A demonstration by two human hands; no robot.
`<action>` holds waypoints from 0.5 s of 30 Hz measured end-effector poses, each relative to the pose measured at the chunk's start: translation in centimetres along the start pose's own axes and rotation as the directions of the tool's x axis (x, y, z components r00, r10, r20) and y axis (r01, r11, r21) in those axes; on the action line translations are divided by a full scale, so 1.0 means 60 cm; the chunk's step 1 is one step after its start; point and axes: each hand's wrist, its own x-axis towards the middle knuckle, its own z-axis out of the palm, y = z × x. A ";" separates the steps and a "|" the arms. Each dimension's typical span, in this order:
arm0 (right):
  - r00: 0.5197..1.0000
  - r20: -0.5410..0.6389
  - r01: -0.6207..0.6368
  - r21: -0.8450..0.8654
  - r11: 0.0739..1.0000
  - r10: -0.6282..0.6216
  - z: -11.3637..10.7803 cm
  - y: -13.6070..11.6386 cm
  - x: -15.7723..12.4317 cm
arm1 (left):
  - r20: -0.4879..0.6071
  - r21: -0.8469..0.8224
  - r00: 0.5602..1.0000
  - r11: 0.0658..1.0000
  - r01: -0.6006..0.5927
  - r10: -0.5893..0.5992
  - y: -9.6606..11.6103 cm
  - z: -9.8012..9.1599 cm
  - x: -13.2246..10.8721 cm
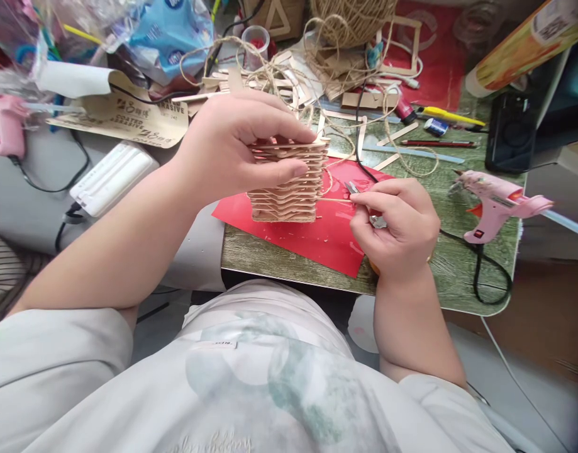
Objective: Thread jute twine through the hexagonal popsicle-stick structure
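Observation:
My left hand (251,135) grips the upper part of a box-like stack of thin wooden craft sticks (285,204), thumb on the near side and fingers over the top. The stack stands on a red sheet (336,242). To its right, my right hand (397,220) is closed around a small metal-tipped tool (351,188); most of the tool is hidden in the palm. A thin wooden strip (336,200) runs between the stack and my right fingertips. Whether the fingers pinch it as well, I cannot tell.
A pink glue gun (489,198) lies at right with its black cord looped; another pink glue gun (8,123) is far left. Twine (352,22), loose sticks (397,133), a yellow pen (451,116) and a phone (509,132) crowd the back. A white power strip (114,178) lies left.

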 end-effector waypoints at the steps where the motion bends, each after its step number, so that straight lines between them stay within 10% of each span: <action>1: 1.000 0.009 0.001 -0.001 1.000 -0.001 0.000 0.000 -0.001 | -0.004 -0.007 1.000 1.000 -0.006 0.006 0.001 0.000 0.000; 15: 0.962 0.273 0.020 -0.164 0.986 0.026 -0.045 0.028 0.028 | 0.006 0.013 0.999 0.999 0.038 -0.038 -0.001 0.000 -0.002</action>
